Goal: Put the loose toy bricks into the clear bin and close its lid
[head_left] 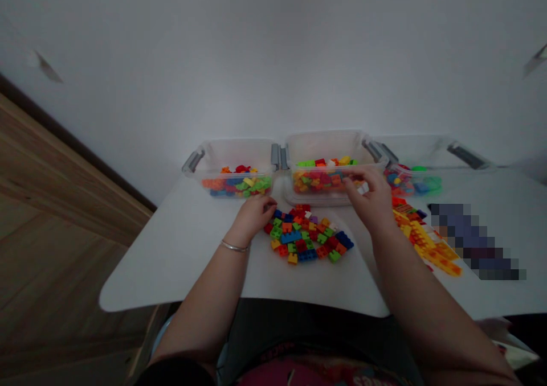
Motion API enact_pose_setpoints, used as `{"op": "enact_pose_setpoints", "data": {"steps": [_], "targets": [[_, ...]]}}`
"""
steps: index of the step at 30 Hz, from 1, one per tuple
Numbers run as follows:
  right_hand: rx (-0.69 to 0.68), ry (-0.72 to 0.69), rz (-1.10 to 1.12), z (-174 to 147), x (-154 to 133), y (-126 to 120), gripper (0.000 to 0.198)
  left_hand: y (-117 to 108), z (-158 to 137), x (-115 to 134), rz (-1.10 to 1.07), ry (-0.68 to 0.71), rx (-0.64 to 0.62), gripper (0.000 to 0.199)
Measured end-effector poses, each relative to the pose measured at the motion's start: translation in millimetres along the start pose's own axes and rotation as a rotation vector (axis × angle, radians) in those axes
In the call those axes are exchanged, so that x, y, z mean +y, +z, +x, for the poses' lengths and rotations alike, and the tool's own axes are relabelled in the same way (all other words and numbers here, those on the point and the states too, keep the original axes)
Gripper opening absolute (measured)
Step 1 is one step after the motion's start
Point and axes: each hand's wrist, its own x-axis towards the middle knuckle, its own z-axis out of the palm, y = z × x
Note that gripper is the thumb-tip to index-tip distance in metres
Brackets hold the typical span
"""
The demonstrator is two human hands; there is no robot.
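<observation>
A loose pile of toy building bricks [301, 235] in red, green, blue, yellow and orange lies on the white table. At the pile's upper left edge is my left hand [255, 215], its fingers curled inward; whatever they may hold is hidden. My right hand [372, 198] is at the front right of the middle clear plastic box [329, 138], which has mixed bricks inside. Its thumb and forefinger come close together in a pinch, and I cannot make out what is between them. Something white [363, 188] shows by the palm.
A left plastic box [237, 147] and a right plastic box [427, 147] also contain bricks, against the wall. Yellow and orange brick pieces [427, 243] lie right of my right forearm, beside a blurred-out flat item [474, 243]. Wooden panelling [55, 249] stands at the left.
</observation>
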Motion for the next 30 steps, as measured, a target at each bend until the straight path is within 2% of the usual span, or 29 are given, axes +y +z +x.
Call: {"op": "enact_pose_setpoints", "data": {"steps": [2,8,11,15,19,25,30], "targets": [[-0.145,0.085,0.092,-16.2,6.5,-1.4,0.017,0.1,-0.2,0.1,-0.002,0.001,0.003,0.023],[-0.745,0.364,0.208,-40.9,23.7,-2.8,0.033,-0.8,-1.1,1.7,-0.017,-0.011,-0.002,0.022],[-0.874,0.387,0.196,-43.0,25.8,-1.0,0.036,-0.7,-0.9,1.9,-0.016,-0.009,-0.005,0.023],[-0.882,0.383,0.161,-47.7,30.7,5.5,0.036,0.3,-0.3,1.5,-0.013,-0.018,-0.011,0.022],[-0.814,0.381,0.114,-52.1,34.0,12.7,0.034,0.7,-0.3,1.8,-0.014,-0.016,-0.009,0.022],[-0.708,0.227,-0.015,-51.2,29.7,14.3,0.029,-0.5,-0.4,3.9,-0.013,-0.019,-0.018,0.023],[-0.696,0.183,-0.024,-53.0,32.1,11.4,0.032,0.6,0.2,2.4,-0.02,-0.007,-0.015,0.022]]}}
